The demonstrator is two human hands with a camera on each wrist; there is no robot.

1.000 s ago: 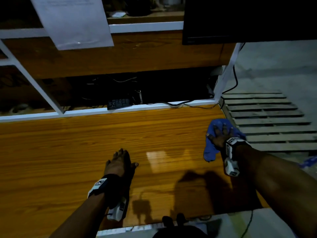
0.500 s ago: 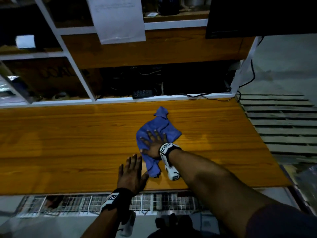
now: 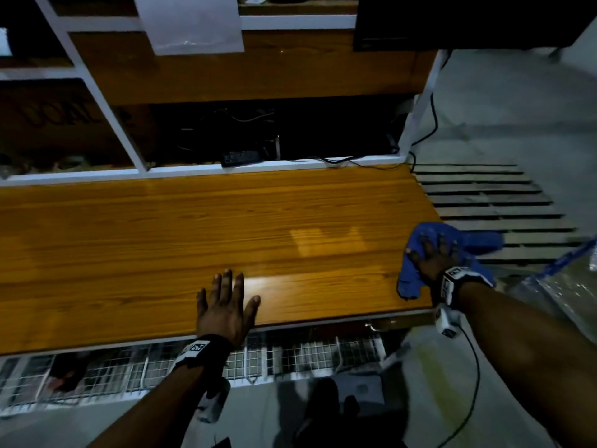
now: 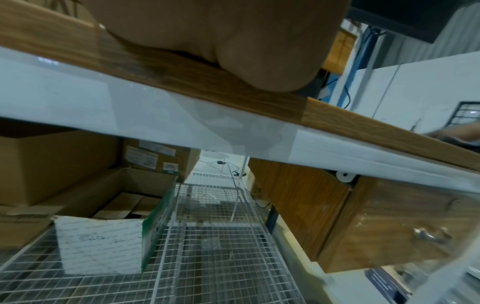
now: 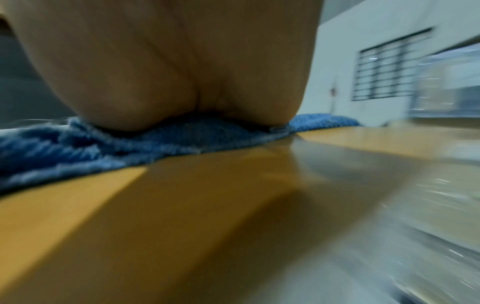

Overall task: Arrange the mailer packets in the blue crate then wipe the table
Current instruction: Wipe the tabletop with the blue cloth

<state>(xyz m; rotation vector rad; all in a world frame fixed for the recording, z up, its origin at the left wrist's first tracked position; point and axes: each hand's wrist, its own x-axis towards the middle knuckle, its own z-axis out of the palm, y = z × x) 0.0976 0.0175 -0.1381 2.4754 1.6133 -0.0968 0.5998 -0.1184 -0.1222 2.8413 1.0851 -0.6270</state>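
A blue cloth [image 3: 420, 240] lies crumpled at the right end of the wooden table [image 3: 161, 240], part of it hanging past the edge. My right hand [image 3: 434, 250] presses flat on it with straight, spread fingers; the right wrist view shows the palm [image 5: 168, 72] on the blue cloth [image 5: 64, 150]. My left hand [image 3: 226, 302] rests flat on the table near its front edge, fingers straight, holding nothing. In the left wrist view the palm [image 4: 221, 37] sits on the table edge [image 4: 337, 117]. No mailer packets or blue crate are clearly visible.
A white-framed shelf unit [image 3: 106, 101] with cables and a black power strip [image 3: 240, 156] rises behind the table. A wooden pallet [image 3: 491, 202] lies on the floor to the right. Wire mesh racks [image 3: 290, 354] and cardboard boxes [image 4: 52, 164] sit under the table.
My right hand has swept the blue cloth from the middle of the table back to its right end. My left hand stays flat near the front edge.
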